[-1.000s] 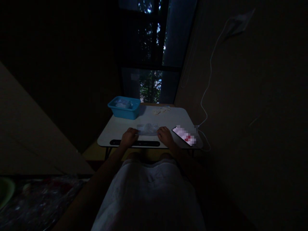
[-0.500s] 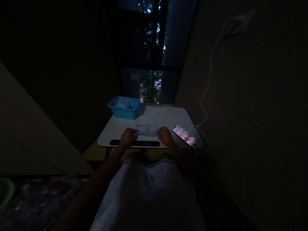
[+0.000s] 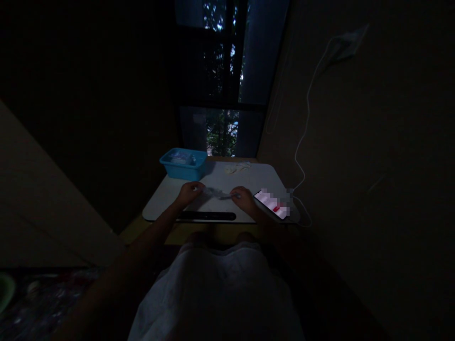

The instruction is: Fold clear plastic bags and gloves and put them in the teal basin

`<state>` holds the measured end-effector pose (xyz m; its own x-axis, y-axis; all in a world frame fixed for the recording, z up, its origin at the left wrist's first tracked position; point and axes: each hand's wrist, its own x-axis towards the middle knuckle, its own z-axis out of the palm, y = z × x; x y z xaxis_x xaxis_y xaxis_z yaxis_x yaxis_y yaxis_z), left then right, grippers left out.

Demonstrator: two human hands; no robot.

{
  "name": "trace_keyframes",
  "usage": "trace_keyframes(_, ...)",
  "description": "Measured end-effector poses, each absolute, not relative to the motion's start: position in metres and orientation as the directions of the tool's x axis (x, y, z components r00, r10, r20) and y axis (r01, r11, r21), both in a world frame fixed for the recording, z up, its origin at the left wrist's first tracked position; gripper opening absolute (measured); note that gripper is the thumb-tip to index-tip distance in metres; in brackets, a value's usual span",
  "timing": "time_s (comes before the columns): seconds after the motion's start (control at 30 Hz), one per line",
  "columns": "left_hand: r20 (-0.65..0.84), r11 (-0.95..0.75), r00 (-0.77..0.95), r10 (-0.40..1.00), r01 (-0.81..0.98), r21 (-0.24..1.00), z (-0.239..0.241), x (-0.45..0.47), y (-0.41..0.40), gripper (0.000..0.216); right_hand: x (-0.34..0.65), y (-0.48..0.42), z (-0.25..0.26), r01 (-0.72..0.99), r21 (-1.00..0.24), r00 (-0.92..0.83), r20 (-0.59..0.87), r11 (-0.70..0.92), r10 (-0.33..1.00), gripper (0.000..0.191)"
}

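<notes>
A thin, clear plastic bag (image 3: pixel 215 192) is stretched between my two hands over the front part of a small white table (image 3: pixel 213 206). My left hand (image 3: pixel 190 193) pinches its left end, fingers closed. At the other end my right hand (image 3: pixel 243 197) grips it between thumb and fingers. The bag is gathered into a narrow, crumpled strip, and dim light hides whether anything is inside. To the right of my right hand lies a phone (image 3: pixel 265 198) with a lit screen.
A blue plastic basket (image 3: pixel 185 171) with clear-wrapped items stands at the table's back left. Crumpled off-white gloves or cloth (image 3: pixel 237 167) lie at the back. A white cable (image 3: pixel 308 109) runs from the wall socket to the phone. A black slot (image 3: pixel 208 216) lines the front edge.
The bag lay flat and spread on the table before; now it is lifted slightly and bunched narrow. My left hand has risen and turned. The view has tilted up a little.
</notes>
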<state>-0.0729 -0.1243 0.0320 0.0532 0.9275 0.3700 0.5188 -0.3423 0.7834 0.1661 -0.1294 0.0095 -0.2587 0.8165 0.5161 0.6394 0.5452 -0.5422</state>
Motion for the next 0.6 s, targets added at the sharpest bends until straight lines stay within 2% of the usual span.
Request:
trace_keyframes(0.13, 0.271, -0.283, 0.084, 0.959, 0.251, 0.926, 0.059, -0.067, -0.127, 0.021, 0.161, -0.127, 0.029, 0.285, -0.883, -0.124, 0.350, 0.372, 0.928, 0.007)
trace_keyframes(0.2, 0.210, -0.221, 0.092, 0.973, 0.136, 0.966, 0.063, -0.066, -0.127, 0.027, 0.161, -0.126, 0.035, 0.093, -0.959, -0.125, 0.256, 0.268, 0.959, 0.010)
trace_keyframes(0.27, 0.149, -0.156, 0.087, 0.985, 0.080, 0.985, 0.063, -0.067, -0.126, 0.031, 0.162, -0.124, 0.037, -0.036, -0.982, -0.112, 0.186, 0.183, 0.976, 0.011)
trace_keyframes(0.33, 0.095, -0.102, 0.082, 0.992, 0.073, 0.992, 0.059, -0.068, -0.122, 0.033, 0.164, -0.120, 0.035, -0.081, -0.990, -0.097, 0.125, 0.118, 0.987, 0.011)
trace_keyframes(0.43, 0.035, -0.041, 0.066, 0.997, 0.089, 0.995, 0.052, -0.066, -0.114, 0.033, 0.165, -0.111, 0.029, -0.037, -0.998, -0.072, 0.062, 0.059, 0.996, 0.009)
trace_keyframes(0.6, 0.045, -0.045, 0.029, 0.999, 0.015, 0.999, 0.037, -0.057, -0.090, 0.030, 0.163, -0.084, 0.014, -0.014, -0.999, -0.020, 0.050, 0.049, 0.999, 0.009)
